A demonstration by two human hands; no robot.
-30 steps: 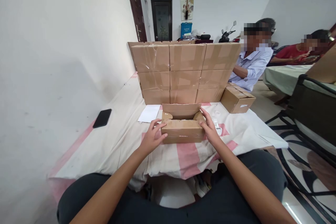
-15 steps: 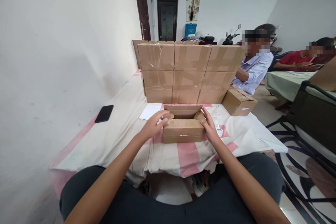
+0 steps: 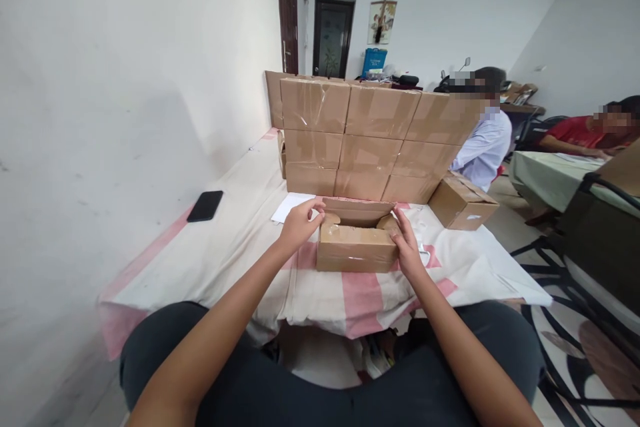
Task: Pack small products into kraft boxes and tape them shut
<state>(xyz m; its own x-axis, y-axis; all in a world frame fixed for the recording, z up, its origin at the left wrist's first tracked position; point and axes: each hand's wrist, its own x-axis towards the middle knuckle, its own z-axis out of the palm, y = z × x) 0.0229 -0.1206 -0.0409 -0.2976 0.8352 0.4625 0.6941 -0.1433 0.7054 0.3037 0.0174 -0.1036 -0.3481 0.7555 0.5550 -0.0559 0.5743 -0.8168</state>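
Observation:
A small cardboard box [image 3: 357, 257] stands on the cloth-covered table in front of me. Its top is open, with the back flap [image 3: 361, 212] raised and rounded side flaps at both ends. My left hand [image 3: 301, 223] is at the box's left end, its curled fingers and thumb closed at the corner by the back flap. At the right end, my right hand [image 3: 407, 243] grips the box, thumb at the front top corner and fingers reaching along the side. What lies inside the box is hidden.
A wall of stacked taped boxes [image 3: 373, 120] rises just behind. Another carton [image 3: 463, 203] sits at the right. White paper [image 3: 287, 205] and a black phone [image 3: 205, 205] lie leftward on the striped cloth [image 3: 225, 260]. Two people sit beyond, to the right.
My left fingers have drawn in closer at the box's left corner. My right hand stays on the right end. The view has turned slightly, shifting the scene rightward.

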